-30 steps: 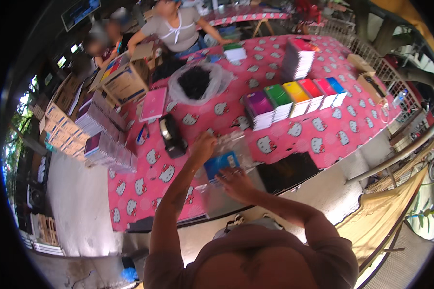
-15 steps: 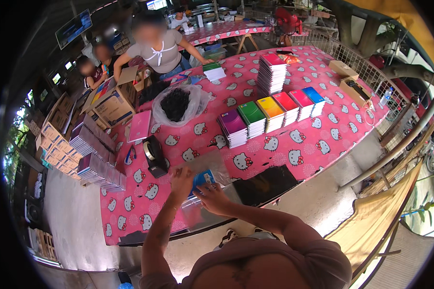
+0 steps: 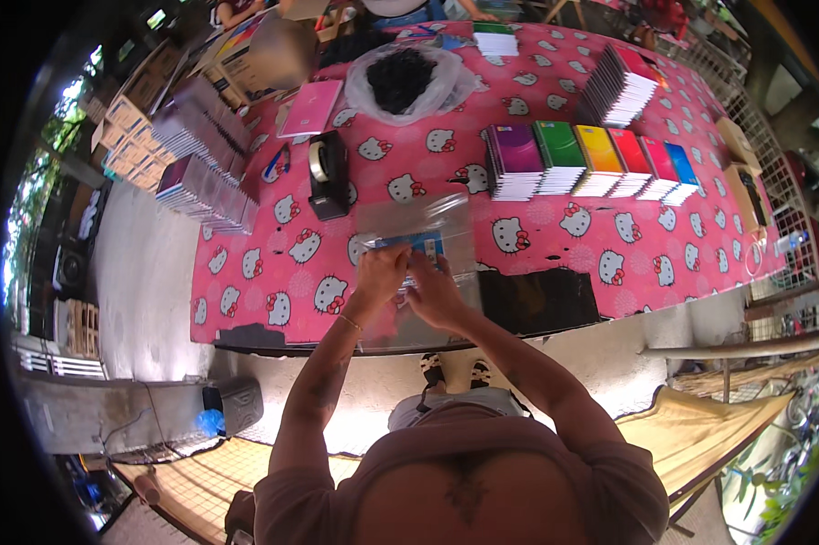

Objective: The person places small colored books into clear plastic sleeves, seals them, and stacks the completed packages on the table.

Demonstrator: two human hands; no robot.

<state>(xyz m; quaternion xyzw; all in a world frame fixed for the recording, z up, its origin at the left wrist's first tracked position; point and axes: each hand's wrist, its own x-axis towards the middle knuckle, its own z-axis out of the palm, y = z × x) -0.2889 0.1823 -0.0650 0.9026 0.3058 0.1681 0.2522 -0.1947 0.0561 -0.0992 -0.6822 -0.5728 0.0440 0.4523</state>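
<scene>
A blue notebook (image 3: 418,243) lies partly under my hands near the table's front edge. Clear plastic film (image 3: 447,216) spreads around it, and I cannot tell whether it wraps the notebook or lies beneath. My left hand (image 3: 385,274) is closed, fingers bent together at the notebook's left part. Beside it, my right hand (image 3: 432,289) rests over the right part with fingers apart and the thumb out to the left. The fingertips nearly meet in the middle. Just beyond the left hand stands a black tape dispenser (image 3: 328,177).
Stacked notebooks in several colours (image 3: 559,159) stand at the right, with a taller stack (image 3: 620,86) behind. More notebook piles (image 3: 208,193) and cartons (image 3: 141,132) line the left. A plastic bag of black material (image 3: 400,82), a pink notebook (image 3: 311,107) and a black patch (image 3: 538,300) are also there.
My head has tilted down, so the table sits higher in the picture. My left hand has drawn down from the film beyond the notebook, and both hands are closer together over it.
</scene>
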